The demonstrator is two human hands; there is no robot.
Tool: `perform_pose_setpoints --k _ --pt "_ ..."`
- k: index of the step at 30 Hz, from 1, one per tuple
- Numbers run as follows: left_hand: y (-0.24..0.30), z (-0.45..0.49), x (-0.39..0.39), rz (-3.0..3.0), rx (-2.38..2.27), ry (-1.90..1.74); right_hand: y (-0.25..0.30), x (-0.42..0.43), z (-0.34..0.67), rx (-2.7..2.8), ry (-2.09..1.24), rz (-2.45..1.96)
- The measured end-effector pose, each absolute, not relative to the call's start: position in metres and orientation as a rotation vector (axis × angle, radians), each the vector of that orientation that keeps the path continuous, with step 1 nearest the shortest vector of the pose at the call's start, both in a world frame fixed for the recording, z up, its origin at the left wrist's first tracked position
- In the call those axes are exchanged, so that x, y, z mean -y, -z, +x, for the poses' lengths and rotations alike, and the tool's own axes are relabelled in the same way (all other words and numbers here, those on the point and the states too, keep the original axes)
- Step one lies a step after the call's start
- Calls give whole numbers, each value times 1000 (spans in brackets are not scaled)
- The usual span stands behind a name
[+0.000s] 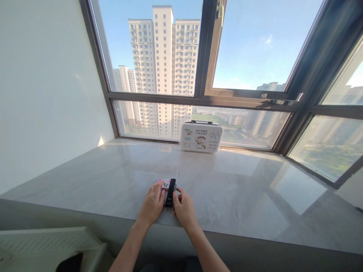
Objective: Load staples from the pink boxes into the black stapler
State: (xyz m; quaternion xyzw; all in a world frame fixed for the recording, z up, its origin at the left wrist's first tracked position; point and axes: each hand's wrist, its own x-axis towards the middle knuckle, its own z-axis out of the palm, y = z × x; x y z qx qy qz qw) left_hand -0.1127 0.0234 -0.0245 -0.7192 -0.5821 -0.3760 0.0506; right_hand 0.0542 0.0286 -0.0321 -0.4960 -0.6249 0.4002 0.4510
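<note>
A black stapler (170,193) lies lengthwise on the grey stone sill, pointing away from me. Against its left side is a small white and pink box (165,184) with a dark printed picture on top. My left hand (152,201) lies over the near left part of the box, its fingers closed on it and the thumb beside the stapler. From the right, my right hand (183,204) reaches the stapler with curled fingers, thumb and index at its side. The fingertips of the right hand are partly hidden.
A white case (200,138) with cartoon prints and a dark handle stands upright against the window (159,99). The stone sill (241,189) ends at a front edge close to my wrists. A pale slatted piece of furniture (51,241) is at the lower left.
</note>
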Motion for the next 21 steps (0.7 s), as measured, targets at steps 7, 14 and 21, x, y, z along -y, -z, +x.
perform_pose_setpoints --k 7,14,21 --pt "-9 -58 8 -2105 1714 1326 36 -31 117 1463 -761 -1317" --pt "16 55 -25 -2576 1686 710 39 -27 207 1576 -531 -1438" --pt "48 67 -44 -2533 1752 570 12 52 162 1741 -877 -1302"
